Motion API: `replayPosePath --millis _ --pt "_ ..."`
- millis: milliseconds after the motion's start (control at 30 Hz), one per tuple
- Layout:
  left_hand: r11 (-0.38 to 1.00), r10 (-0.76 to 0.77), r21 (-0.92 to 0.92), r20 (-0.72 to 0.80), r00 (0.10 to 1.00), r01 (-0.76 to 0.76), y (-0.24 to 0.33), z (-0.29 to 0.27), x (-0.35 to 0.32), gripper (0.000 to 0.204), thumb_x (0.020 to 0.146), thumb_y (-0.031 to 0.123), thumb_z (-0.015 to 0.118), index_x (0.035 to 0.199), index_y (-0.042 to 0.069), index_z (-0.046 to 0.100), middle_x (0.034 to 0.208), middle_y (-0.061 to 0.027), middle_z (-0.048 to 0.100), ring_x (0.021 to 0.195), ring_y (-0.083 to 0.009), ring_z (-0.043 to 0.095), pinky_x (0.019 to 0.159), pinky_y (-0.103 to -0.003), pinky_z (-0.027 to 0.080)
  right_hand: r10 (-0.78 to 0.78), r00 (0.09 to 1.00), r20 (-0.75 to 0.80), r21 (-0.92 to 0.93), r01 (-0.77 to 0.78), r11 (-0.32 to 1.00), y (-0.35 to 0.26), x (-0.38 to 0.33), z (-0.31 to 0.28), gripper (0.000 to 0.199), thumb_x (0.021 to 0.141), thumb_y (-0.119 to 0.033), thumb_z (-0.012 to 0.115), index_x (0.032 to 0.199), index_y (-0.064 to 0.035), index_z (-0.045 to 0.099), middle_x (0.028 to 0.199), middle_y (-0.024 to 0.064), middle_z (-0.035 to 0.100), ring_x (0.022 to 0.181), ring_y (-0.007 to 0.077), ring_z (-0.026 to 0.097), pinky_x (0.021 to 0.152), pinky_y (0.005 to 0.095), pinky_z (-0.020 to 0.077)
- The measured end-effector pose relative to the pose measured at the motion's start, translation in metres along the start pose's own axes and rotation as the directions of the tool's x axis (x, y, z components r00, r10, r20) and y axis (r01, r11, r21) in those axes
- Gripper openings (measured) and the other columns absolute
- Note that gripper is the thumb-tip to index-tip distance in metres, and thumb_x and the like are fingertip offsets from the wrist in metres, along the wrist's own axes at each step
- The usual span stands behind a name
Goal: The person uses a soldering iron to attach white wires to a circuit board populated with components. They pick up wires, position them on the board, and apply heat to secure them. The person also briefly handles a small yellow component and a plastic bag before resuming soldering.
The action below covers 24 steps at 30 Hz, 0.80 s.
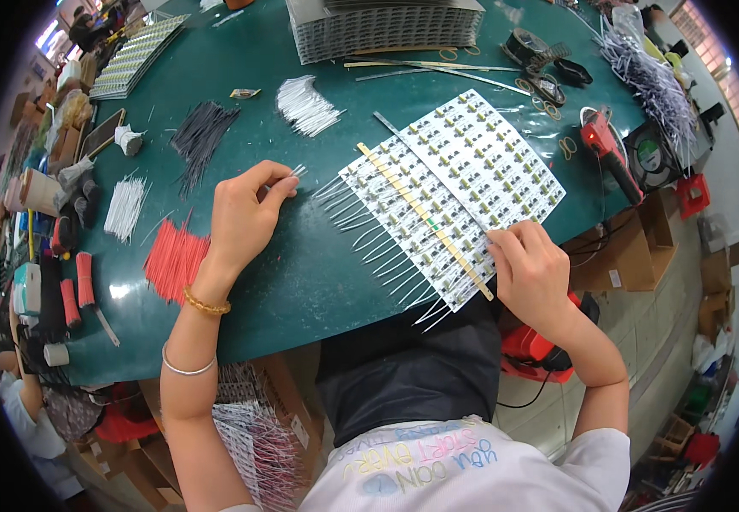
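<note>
The circuit-board panel [506, 162] lies on the green table [301, 299], its near edge partly hidden by the right hand [533, 271]; whether those fingers grip the metal strip [437, 177], I cannot tell. The left hand [250, 213] has its fingers clamped on white wires [299, 170], mostly concealed.

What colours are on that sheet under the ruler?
The sheet is mostly white, patterned with dark and yellow-green rows; best seen in the head view.
</note>
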<state>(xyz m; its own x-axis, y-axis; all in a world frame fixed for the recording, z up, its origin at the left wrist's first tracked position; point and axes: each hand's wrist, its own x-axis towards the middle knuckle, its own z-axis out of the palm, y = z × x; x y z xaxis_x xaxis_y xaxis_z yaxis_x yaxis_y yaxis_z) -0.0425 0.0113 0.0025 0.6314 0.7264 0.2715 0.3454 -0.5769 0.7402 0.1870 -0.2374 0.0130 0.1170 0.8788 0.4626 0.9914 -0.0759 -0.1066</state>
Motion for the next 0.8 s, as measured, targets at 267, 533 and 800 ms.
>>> replayPosePath --millis 267,533,800 --pt "1.000 0.018 -0.014 -0.016 1.000 -0.018 -0.002 0.000 0.001 0.011 0.086 0.010 0.062 0.087 0.000 0.067 0.069 -0.0039 0.066 0.055 -0.0051 0.054 0.047 -0.020 0.041 0.085 0.991 0.101 0.138 -0.099 0.986 0.011 0.026 0.009 0.008 0.077 -0.010 0.065 0.080 -0.0062 0.058 0.070 0.0065 0.056 0.059 0.0236 0.058 0.050 0.0329 0.0438" --pt "1.000 -0.012 -0.010 -0.005 1.000 0.012 0.003 0.000 0.001 0.009 0.083 0.008 0.063 0.086 0.000 0.066 0.069 -0.0076 0.066 0.056 -0.0123 0.059 0.053 -0.025 0.044 0.138 0.980 0.143 0.070 -0.149 0.986 0.012 0.050 0.019 0.015 0.075 -0.008 0.066 0.071 -0.0063 0.052 0.056 0.0061 0.053 0.049 0.0229 0.054 0.047 0.0324 0.0414" --pt "1.000 0.020 0.019 -0.035 0.999 -0.019 0.001 -0.006 -0.003 0.009 0.083 0.008 0.064 0.087 0.000 0.066 0.071 -0.0091 0.067 0.062 -0.0143 0.063 0.057 -0.026 0.047 0.109 0.994 -0.024 -0.011 -0.109 0.994 0.084 0.121 0.038 0.012 0.079 -0.008 0.056 0.091 -0.0052 0.060 0.078 0.0125 0.064 0.075 0.0311 0.062 0.063 0.0411 0.0483"
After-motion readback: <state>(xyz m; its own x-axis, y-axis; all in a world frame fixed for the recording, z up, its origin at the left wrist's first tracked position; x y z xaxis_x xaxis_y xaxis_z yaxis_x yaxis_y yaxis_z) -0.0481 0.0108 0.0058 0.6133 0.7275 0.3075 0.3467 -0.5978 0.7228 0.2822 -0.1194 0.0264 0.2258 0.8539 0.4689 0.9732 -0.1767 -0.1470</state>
